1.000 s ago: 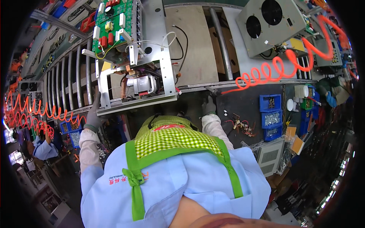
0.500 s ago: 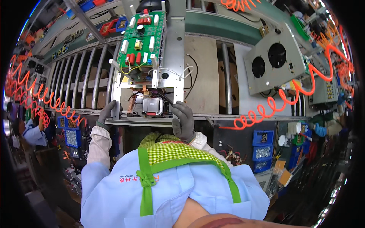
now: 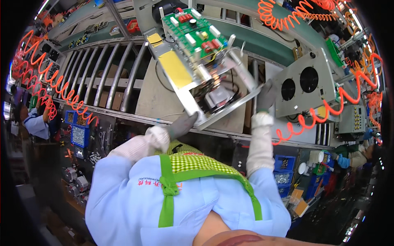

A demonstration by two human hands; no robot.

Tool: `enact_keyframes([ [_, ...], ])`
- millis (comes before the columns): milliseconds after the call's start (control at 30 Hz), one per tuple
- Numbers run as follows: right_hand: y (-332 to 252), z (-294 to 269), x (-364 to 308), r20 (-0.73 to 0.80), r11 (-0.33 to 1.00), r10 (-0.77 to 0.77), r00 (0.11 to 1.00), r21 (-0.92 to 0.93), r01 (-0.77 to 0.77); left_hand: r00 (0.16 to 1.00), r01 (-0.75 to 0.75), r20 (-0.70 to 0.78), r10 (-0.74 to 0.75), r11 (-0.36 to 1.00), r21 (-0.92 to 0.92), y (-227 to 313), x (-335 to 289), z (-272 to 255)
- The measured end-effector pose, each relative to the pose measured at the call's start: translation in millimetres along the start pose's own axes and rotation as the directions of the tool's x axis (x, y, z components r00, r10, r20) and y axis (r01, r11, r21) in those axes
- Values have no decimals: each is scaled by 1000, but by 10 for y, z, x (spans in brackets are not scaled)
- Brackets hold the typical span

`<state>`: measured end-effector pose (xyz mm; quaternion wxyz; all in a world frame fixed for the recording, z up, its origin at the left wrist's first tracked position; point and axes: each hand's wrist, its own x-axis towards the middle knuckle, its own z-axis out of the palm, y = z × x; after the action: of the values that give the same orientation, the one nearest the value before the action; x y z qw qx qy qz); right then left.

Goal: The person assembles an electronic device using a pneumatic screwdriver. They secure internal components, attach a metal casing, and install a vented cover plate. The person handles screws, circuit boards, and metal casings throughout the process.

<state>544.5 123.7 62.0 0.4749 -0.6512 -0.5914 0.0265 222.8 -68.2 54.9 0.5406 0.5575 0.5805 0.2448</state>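
Note:
A metal chassis sits skewed on the conveyor in front of me. My left hand, in a grey glove, grips its near left corner. My right hand, gloved too and slightly blurred, holds the near right corner of the front rail. On top of the chassis, a green circuit board carries white and red components. A grey boxy part lies inside the near end, beside copper-coloured parts and dark wires. A yellow sheet covers part of the left side.
Steel rollers run to the left. A grey panel with two black fans stands at the right, near an orange coiled hose. Blue bins of small parts lie below the conveyor's left edge, others at the right.
The chassis has turned counterclockwise, its near end swinging to the right, and yellow sheets now show on its left side. Both my hands have moved right with it.

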Motion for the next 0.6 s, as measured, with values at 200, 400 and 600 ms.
enact_keyframes([
  [200,-704,-294,-267,33,963,68,997,261,-74,891,-77,-389,233,923,377,206,857,-1622],
  [400,-1322,-273,-1545,236,950,99,967,267,-162,561,307,-698,446,671,675,394,1777,-4378],
  [600,-1342,-130,-1542,30,985,171,985,32,-172,601,-233,-708,372,928,290,580,2641,-4366],
])
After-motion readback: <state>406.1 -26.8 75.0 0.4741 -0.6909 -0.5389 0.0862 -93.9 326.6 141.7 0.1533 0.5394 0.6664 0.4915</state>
